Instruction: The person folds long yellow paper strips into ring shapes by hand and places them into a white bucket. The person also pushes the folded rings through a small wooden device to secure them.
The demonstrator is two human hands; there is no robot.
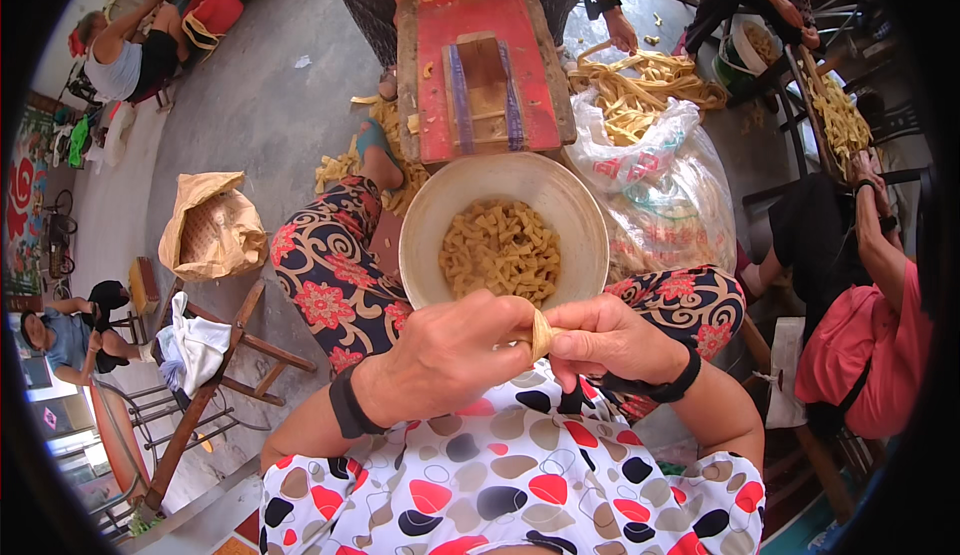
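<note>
Between both hands I hold a folded, pale yellow strip, pinched over my lap. My left hand has its fingers curled around one side of it. My right hand grips the other side between thumb and fingers, and a short end lies by the thumb. Just beyond the hands, between my knees, stands a round whitish basin. In its bottom lies a heap of small, folded yellow-brown pieces. What the strip is made of is hard to tell.
A red-topped wooden bench stands beyond the basin, a person seated behind it. To its right, a plastic sack holds long yellow strips. A brown paper bag and wooden stool are left; several other people sit around.
</note>
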